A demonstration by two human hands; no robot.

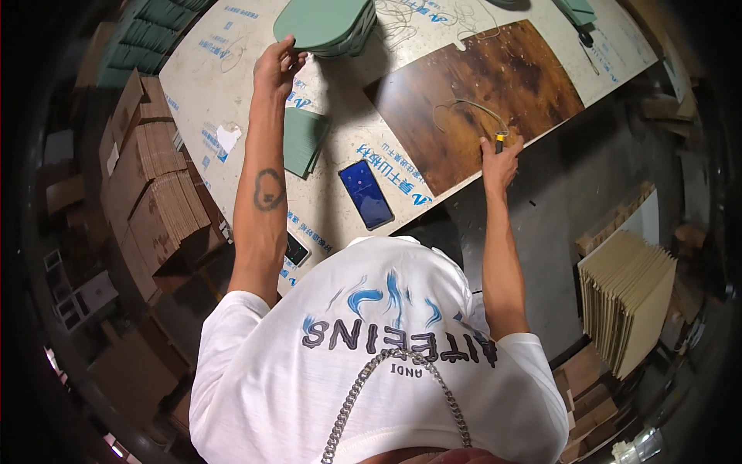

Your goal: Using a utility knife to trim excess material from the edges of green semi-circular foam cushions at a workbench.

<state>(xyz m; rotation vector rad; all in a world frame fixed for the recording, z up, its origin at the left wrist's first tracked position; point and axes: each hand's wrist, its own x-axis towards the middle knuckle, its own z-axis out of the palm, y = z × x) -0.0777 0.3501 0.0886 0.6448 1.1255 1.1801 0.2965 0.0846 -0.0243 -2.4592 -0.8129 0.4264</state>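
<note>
At the far left of the table, my left hand [280, 68] is closed on the near edge of a rounded green panel [318, 25], the top one of a stack. My right hand [501, 162] is closed around a small yellow-and-black tool [500, 141] at the near edge of a brown wood-grain board [479, 97]. Its exact kind is hard to make out. A thin loop of cord [464, 102] lies on the board by the tool. Smaller green pieces [304, 143] lie stacked below my left hand.
A phone with a blue screen [366, 195] lies on the white table [359, 143], and a second device [296, 250] sits at its near edge. Loose string [398, 23] is at the back. Cardboard stacks [166, 205] stand left; upright pale boards [627, 294] stand right.
</note>
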